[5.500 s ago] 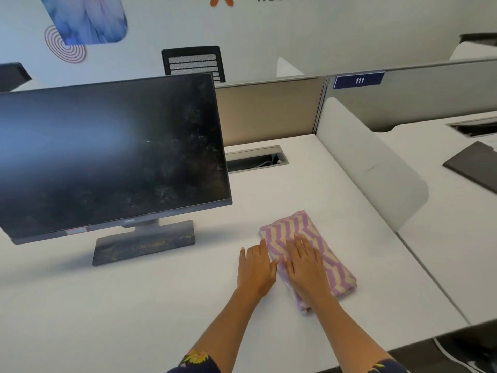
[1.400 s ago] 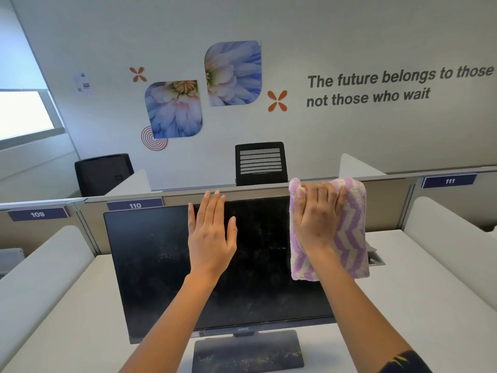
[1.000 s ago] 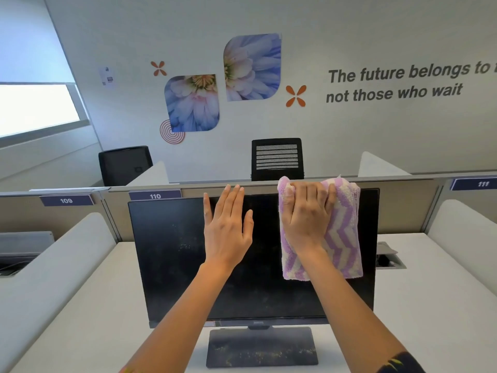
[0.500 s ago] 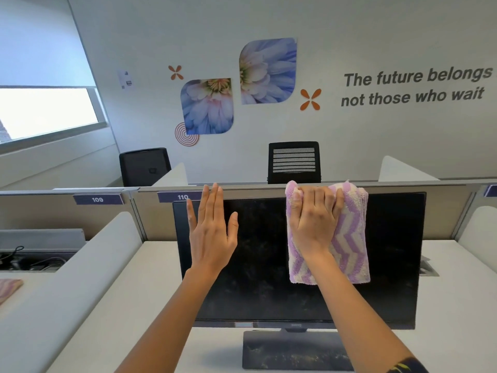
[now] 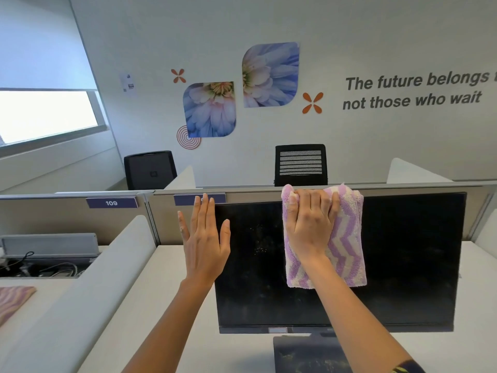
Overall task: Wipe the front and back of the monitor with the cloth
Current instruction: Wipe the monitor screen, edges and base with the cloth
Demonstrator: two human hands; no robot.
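White desk [image 5: 172,305] backed by partition [image 5: 269,196]; monitor [image 5: 403,265] stood on it, screen dusty. Cloth [image 5: 347,254] pressed flat to screen's upper part by right hand [image 5: 309,227], fingers curled over cloth's top edge. Left hand [image 5: 205,238] held open, fingers spread, at monitor's left edge; contact uncertain. Risk: monitor tipped backward if pressed hard unbraced. Partition close behind; free room either side.

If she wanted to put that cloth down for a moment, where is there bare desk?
Bare desk lies left of the monitor, up to the white divider. A narrower strip shows at the monitor's right. The monitor's stand takes the middle. The neighbouring desk's cable tray is crowded with wires.
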